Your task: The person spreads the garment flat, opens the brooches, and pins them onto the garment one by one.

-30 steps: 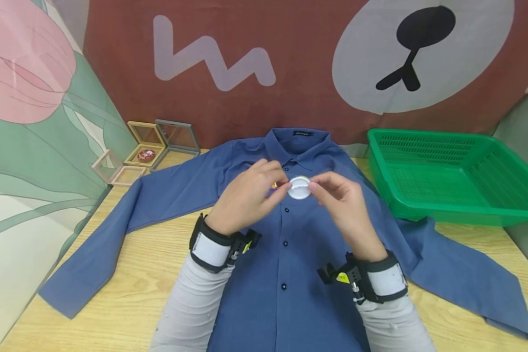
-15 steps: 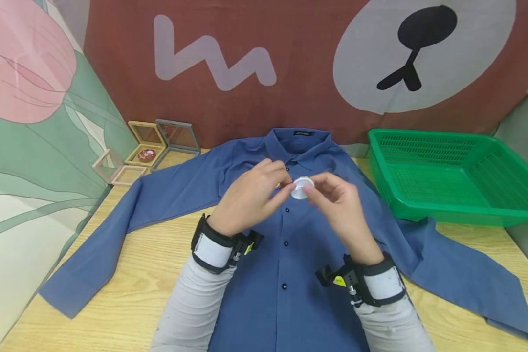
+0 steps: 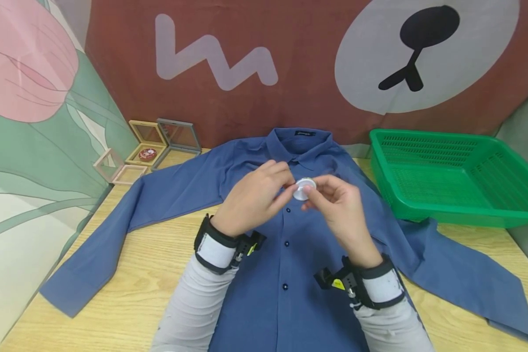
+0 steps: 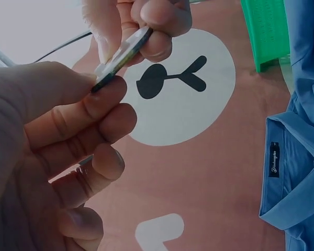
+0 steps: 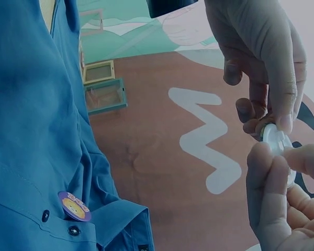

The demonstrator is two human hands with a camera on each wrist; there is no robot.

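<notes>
A round pin badge (image 3: 299, 195) is held above the blue shirt (image 3: 251, 254), its white back facing up. My left hand (image 3: 256, 195) pinches its left edge between thumb and fingers. On the other side, my right hand (image 3: 344, 210) grips it, thumb laid over the white back. The left wrist view catches the badge (image 4: 124, 56) nearly edge-on, with a coloured front rim. A second badge (image 5: 75, 206), purple with a yellow face, sits on the shirt front near the buttons; the left hand hides it in the head view.
Several small open display cases stand at the back left: a yellow case (image 3: 134, 157) with a red round badge (image 3: 147, 155), a grey case (image 3: 198, 142) and a pink case (image 3: 129, 174). A green basket (image 3: 449, 212) stands at the right, beside the shirt's sleeve (image 3: 475, 278).
My right thumb has slid from the badge's edge onto its white back, covering part of it. Both hands and the badge have shifted slightly to the right.
</notes>
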